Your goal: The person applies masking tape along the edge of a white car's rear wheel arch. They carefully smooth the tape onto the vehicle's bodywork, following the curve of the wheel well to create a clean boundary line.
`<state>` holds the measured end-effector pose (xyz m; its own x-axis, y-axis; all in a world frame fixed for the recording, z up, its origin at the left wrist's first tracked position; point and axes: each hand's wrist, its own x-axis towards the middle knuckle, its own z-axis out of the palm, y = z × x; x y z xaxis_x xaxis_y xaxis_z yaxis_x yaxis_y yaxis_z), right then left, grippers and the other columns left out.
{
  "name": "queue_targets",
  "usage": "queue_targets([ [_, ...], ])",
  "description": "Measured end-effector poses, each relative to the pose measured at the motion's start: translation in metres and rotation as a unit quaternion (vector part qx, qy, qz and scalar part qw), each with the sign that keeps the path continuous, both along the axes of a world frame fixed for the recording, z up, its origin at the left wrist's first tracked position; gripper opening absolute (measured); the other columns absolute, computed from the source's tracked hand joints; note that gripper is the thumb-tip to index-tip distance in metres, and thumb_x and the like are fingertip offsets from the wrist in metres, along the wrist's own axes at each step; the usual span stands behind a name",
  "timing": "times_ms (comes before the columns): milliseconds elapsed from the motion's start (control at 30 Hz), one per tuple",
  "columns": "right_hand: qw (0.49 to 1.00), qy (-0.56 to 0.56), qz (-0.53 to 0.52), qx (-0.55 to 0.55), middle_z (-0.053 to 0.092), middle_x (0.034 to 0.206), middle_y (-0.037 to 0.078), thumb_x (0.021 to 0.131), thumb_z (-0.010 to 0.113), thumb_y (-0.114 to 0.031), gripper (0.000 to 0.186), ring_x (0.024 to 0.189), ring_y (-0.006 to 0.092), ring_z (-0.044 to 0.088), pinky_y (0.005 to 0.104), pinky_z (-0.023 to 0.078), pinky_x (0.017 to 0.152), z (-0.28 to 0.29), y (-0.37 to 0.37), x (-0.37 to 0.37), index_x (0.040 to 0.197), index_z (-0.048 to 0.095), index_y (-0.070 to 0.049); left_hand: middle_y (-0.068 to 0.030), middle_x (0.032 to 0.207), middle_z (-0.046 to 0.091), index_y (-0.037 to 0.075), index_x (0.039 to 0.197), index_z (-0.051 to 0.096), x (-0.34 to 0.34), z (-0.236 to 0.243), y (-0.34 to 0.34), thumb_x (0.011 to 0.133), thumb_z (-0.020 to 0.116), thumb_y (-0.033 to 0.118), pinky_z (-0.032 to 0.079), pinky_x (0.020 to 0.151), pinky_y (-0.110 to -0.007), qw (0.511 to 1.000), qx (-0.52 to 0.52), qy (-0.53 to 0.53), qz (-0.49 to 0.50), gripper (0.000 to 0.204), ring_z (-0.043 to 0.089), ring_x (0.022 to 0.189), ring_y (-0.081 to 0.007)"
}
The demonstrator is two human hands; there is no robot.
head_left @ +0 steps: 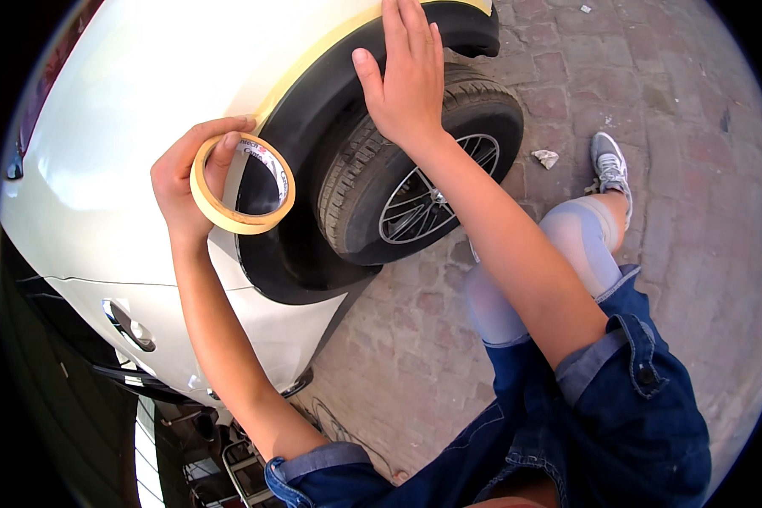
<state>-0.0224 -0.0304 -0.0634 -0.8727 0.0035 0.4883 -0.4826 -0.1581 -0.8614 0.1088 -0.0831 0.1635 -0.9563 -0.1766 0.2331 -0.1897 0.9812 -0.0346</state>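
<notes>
My left hand [186,173] is closed on a roll of yellow masking tape [244,224], its thumb inside the ring and its fingertips at the car body. A strip of the tape [309,63] runs along the white panel, following the edge of the black wheel arch trim [313,93]. Farther up the arch, my right hand [411,80] lies flat with its fingers stretched out, over the trim and the strip. The fingers' tips reach the frame's top edge. Below the arch is the car's tyre [347,199] with a spoked wheel rim [415,207].
The white car [135,102] fills the left side, with a door handle [129,325] lower down. Brick paving [669,169] spreads to the right, with a pale stone chunk [545,158] on it. My shoe [610,161] stands on the paving. Cables [330,423] lie near the car's lower side.
</notes>
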Motion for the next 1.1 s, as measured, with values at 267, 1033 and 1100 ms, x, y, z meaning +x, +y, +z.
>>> queue_targets([
  [267, 1.0, -0.024, -0.016, 0.007, 0.036, 0.158, 0.027, 0.1, 0.058, -0.031, 0.069, 0.148, 0.0433, 0.032, 0.0536, 0.024, 0.122, -0.005, -0.001, -0.007, 0.155, 0.035, 0.003, -0.0072, 0.09, 0.078, 0.003, 0.099, 0.078, -0.002, 0.002, -0.004, 0.097, 0.071, 0.012, 0.056, 0.076, -0.025, 0.999, 0.023, 0.002, -0.034, 0.013, 0.074, 0.082, -0.0158],
  [1033, 0.98, 0.154, 0.124, -0.013, 0.037, 0.154, 0.023, 0.085, 0.079, -0.026, 0.072, 0.147, 0.0417, 0.034, 0.059, 0.03, 0.118, 0.017, 0.009, 0.044, 0.151, 0.05, -0.018, -0.0059, 0.093, 0.078, 0.004, 0.103, 0.079, 0.003, 0.008, -0.01, 0.094, 0.074, 0.012, 0.055, 0.074, -0.024, 0.996, 0.056, -0.026, -0.066, 0.013, 0.072, 0.082, -0.0133],
  [1100, 0.98, 0.157, 0.121, -0.011, 0.037, 0.154, 0.022, 0.085, 0.08, -0.026, 0.073, 0.147, 0.0418, 0.033, 0.0592, 0.03, 0.118, 0.014, 0.006, 0.044, 0.151, 0.05, -0.019, -0.0062, 0.096, 0.078, 0.005, 0.108, 0.079, 0.01, 0.012, -0.008, 0.093, 0.075, 0.012, 0.054, 0.074, -0.024, 0.992, 0.1, -0.036, -0.064, 0.018, 0.07, 0.082, -0.0127],
])
